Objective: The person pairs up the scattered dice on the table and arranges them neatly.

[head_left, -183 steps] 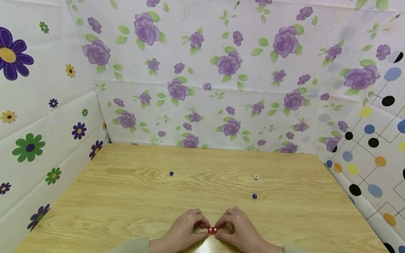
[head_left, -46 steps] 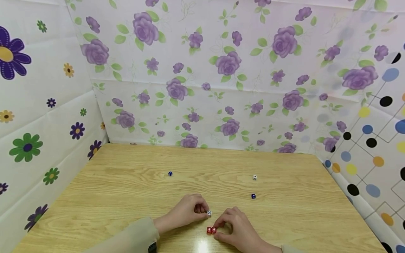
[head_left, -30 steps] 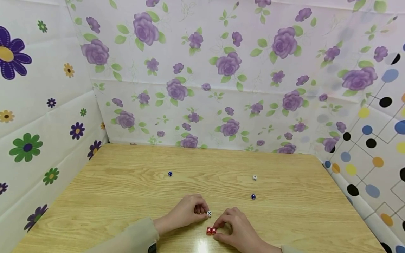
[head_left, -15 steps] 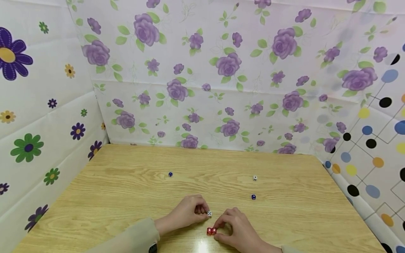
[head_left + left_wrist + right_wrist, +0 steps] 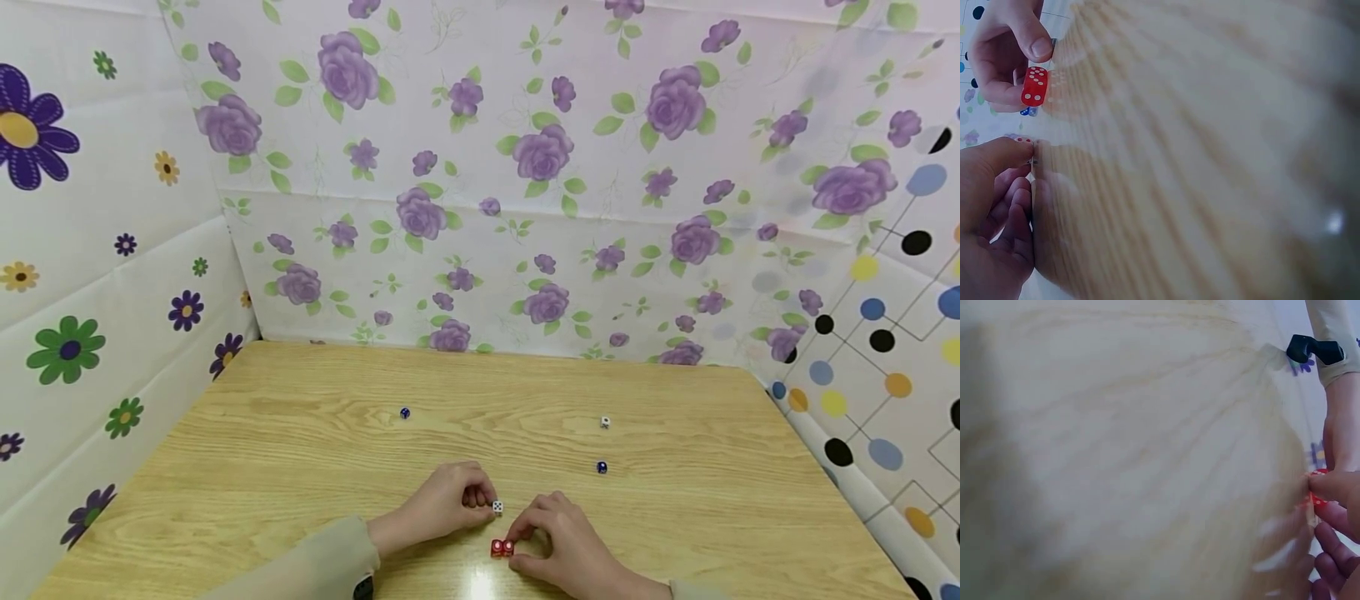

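Thumb and index finger of my left hand [image 5: 453,497] pinch a small white die [image 5: 498,507] with black pips, its five-face up. Nearer the body, two red dice [image 5: 497,548] with white pips sit side by side on the wooden table. My right hand [image 5: 562,542] grips the right one of this pair between thumb and fingertip. In the left wrist view, a red die [image 5: 1034,86] shows at the right hand's [image 5: 1007,53] fingertips, while the left hand's [image 5: 997,206] thumb covers most of the white die. The right wrist view shows red dice [image 5: 1319,472] partly behind fingers.
A blue die [image 5: 405,413] lies farther back on the left of the table [image 5: 315,450]. Toward the right are another white die [image 5: 605,422] and a second blue die [image 5: 602,467]. Flower-printed and dotted cloths [image 5: 480,275] stand around the table's back and sides.
Six seconds ago both hands were at the red pair; since then the left hand has moved away from the body and holds a white die. Over the last second and a half, both hands stay still.
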A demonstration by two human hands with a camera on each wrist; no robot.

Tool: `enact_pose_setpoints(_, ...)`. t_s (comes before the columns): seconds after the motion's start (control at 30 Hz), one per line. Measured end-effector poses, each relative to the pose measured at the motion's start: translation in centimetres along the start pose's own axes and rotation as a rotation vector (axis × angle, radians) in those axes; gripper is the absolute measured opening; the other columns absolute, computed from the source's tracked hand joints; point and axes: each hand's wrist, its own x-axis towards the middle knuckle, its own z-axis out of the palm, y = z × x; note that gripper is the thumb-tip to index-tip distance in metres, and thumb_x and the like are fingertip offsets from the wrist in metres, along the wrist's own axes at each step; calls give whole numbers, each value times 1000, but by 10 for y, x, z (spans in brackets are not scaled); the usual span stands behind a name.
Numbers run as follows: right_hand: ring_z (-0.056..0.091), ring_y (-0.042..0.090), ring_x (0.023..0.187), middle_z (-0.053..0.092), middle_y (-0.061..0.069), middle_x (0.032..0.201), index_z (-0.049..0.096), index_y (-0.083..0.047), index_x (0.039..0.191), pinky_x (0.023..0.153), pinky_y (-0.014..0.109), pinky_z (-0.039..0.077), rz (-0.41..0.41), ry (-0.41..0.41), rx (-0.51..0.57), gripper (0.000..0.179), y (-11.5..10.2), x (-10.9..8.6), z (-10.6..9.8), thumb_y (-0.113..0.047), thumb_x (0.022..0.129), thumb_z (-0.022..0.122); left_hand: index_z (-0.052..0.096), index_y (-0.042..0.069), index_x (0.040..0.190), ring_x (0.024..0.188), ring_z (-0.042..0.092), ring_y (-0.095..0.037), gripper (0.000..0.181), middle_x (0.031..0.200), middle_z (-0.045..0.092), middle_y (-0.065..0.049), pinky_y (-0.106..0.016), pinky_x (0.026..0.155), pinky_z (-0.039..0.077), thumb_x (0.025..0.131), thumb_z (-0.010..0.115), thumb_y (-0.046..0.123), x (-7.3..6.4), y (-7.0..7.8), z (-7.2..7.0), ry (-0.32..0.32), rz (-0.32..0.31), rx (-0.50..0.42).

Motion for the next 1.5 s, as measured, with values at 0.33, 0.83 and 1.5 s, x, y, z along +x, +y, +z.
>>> enact_pose_setpoints(0.33,62,12,99,70,-7,108,70,-20,111,85,28,52,-66,-57,34,23,6,26,-40,-24,88,74,71,12,87,71,54,2,9,83,65,0,-13,65,48,83,79,11,0,0,-2,-9,-13,-31)
enact_pose_setpoints(0.83,59,25,96,71,6,109,71,-14,120,76,41,50,-11,324,-217,31,90,51,-108,-18,90,73,71,14,88,72,53,4,8,85,65,4,-13,66,49,84,78,13,1,0,1,-13,-27,-7)
enact_pose_setpoints(1.5,61,30,98,73,6,106,76,-13,110,87,53,51,107,335,-332,27,148,47,-116,-23,85,78,71,15,88,71,53,4,9,84,64,5,-13,66,48,84,78,14,2,-2,2,-6,-36,-9)
